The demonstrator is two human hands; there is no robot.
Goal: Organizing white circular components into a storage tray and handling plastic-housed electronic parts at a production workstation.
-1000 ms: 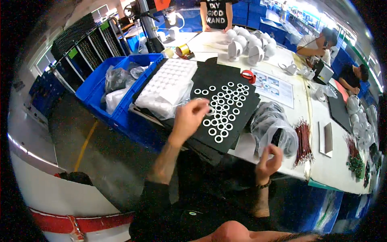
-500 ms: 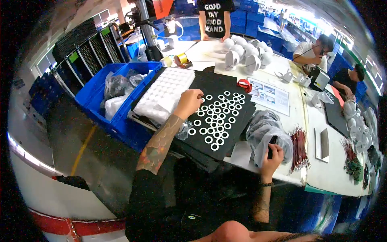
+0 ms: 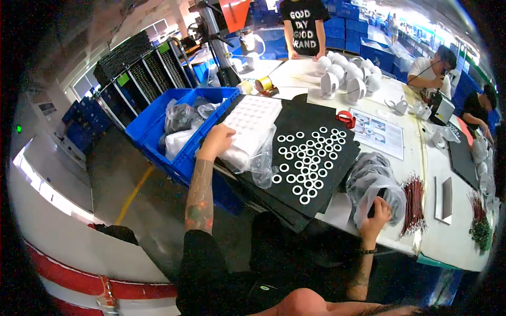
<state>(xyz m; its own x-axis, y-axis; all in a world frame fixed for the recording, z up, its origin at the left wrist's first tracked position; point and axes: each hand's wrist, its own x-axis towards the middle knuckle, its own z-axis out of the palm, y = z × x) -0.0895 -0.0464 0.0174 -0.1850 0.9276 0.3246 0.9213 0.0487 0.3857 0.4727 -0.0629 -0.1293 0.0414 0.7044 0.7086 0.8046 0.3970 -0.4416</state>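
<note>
My left hand (image 3: 217,142) is at the left edge of a white dimpled tray (image 3: 252,118), its fingers curled together; whatever they may hold is hidden. Many white rings (image 3: 311,160) with dark centres lie loose on a black mat (image 3: 295,113) beside the tray. Crumpled clear plastic film (image 3: 259,168) hangs at the tray's near end. At the mouth of a clear plastic bag (image 3: 369,181), my right hand (image 3: 375,217) is closed, with a small black part (image 3: 372,209) showing at its fingers.
A blue divided crate (image 3: 182,160) with bagged parts stands at left. Rolled tape (image 3: 264,84), a red strap-like item (image 3: 345,119), a printed sheet (image 3: 377,131), white round housings (image 3: 348,79) and red wire bundles (image 3: 414,205) lie on the table. Other people are across and right.
My left hand has moved left from above the rings to the tray's edge. My right hand stays at the plastic bag. The whole view has shifted, moving the table rightward and down.
</note>
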